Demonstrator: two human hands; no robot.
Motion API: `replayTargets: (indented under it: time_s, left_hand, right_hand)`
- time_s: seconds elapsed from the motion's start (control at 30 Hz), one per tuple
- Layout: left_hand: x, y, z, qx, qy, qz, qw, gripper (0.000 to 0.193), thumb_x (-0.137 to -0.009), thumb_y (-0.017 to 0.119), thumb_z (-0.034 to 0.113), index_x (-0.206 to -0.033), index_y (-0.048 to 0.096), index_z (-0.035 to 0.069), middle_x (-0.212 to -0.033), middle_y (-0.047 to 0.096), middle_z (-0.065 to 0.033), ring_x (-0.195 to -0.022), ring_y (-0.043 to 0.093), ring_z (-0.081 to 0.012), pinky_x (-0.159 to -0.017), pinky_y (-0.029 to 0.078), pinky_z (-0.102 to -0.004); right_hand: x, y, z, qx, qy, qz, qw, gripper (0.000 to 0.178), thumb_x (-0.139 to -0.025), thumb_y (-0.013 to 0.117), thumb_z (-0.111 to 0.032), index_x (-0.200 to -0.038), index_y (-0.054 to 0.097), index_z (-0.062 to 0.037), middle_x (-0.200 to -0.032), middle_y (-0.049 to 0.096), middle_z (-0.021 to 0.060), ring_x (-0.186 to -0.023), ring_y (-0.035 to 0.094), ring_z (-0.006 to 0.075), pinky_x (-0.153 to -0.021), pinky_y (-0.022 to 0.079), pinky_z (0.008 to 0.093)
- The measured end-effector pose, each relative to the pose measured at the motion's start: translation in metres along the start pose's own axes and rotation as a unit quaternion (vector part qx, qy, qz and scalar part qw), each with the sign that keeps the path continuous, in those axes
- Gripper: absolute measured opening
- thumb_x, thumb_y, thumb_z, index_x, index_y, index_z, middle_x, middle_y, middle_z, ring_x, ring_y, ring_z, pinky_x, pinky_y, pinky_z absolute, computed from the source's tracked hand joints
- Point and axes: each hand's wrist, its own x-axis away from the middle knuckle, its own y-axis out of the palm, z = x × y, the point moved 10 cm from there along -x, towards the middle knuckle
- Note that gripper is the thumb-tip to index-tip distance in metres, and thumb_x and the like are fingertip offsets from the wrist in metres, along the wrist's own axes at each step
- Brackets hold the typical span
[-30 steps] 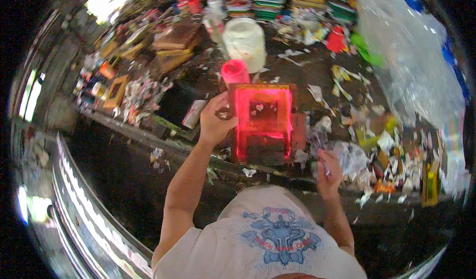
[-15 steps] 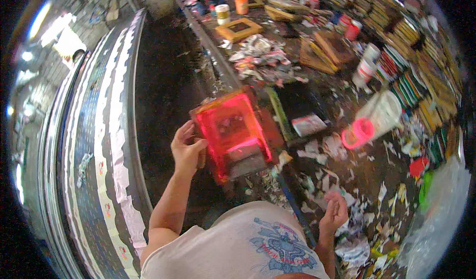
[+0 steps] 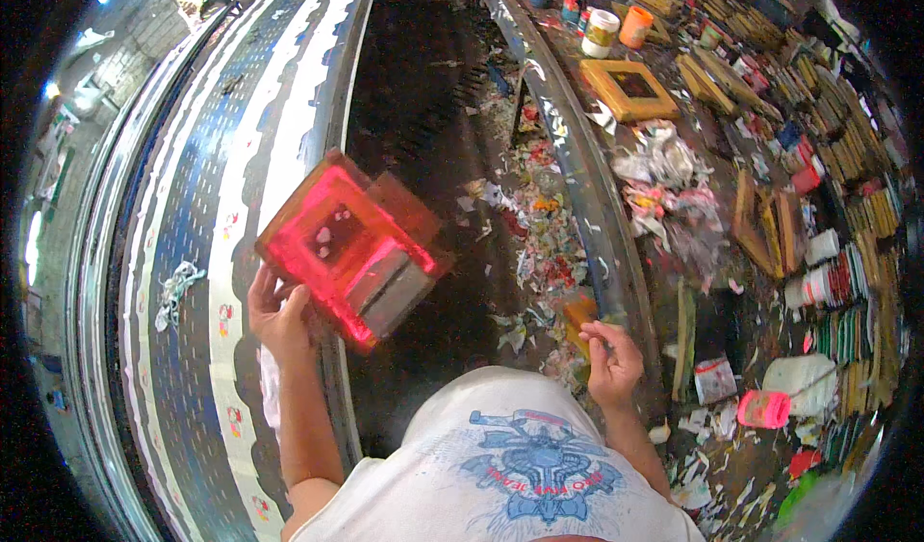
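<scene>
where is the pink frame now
In the head view, the pink frame is left of centre, in the left hand, partly hiding the edge of the long table.

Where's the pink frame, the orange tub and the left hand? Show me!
Pink frame (image 3: 351,251): head view, around its middle.
Orange tub (image 3: 636,28): head view, on its side.
Left hand (image 3: 283,323): head view, middle of the hand.

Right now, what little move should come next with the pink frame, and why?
Perhaps the left hand could ease the pink frame a little left, over the long table. Its fingers hold only one edge, and in this view most of the frame shows over the dark gap, with the right hand well away.
</scene>
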Motion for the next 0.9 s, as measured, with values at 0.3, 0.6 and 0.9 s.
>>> replayTargets:
  time_s: [0.3,0.6,0.9]
  left_hand:
    - [-0.098,0.019,-0.070,0.021,-0.051,0.131,0.990,0.097,-0.084,0.077,-0.016,-0.171,0.036,-0.002,-0.157,0.061,-0.0281,-0.101,0.077,-0.0207,-0.089,0.065,-0.0340]
    - [-0.273,0.116,-0.116,0.032,-0.022,0.165,0.985,0.091,-0.085,0.075,-0.018,-0.167,0.038,-0.010,-0.160,0.060,-0.0281,-0.103,0.077,-0.0211,-0.088,0.065,-0.0317]
    - [-0.423,0.215,-0.197,-0.019,-0.043,0.216,0.975,0.082,-0.085,0.075,-0.018,-0.162,0.050,-0.007,-0.148,0.070,-0.0196,-0.097,0.075,-0.0158,-0.085,0.062,-0.0286]
  right_hand:
    - [-0.169,0.087,0.122,-0.124,0.098,0.024,0.987,0.025,-0.108,0.067,0.002,-0.133,0.072,0.0014,-0.117,0.081,0.0162,-0.098,0.079,0.0229,-0.091,0.064,0.0371]
    - [-0.452,0.160,0.217,-0.153,0.032,0.049,0.986,0.025,-0.110,0.066,-0.002,-0.134,0.072,0.0030,-0.115,0.081,0.0172,-0.099,0.079,0.0221,-0.092,0.063,0.0361]
    - [-0.708,0.293,0.271,-0.140,-0.048,-0.059,0.987,0.023,-0.108,0.067,0.002,-0.130,0.074,0.0013,-0.111,0.082,0.0153,-0.098,0.079,0.0223,-0.088,0.065,0.0361]
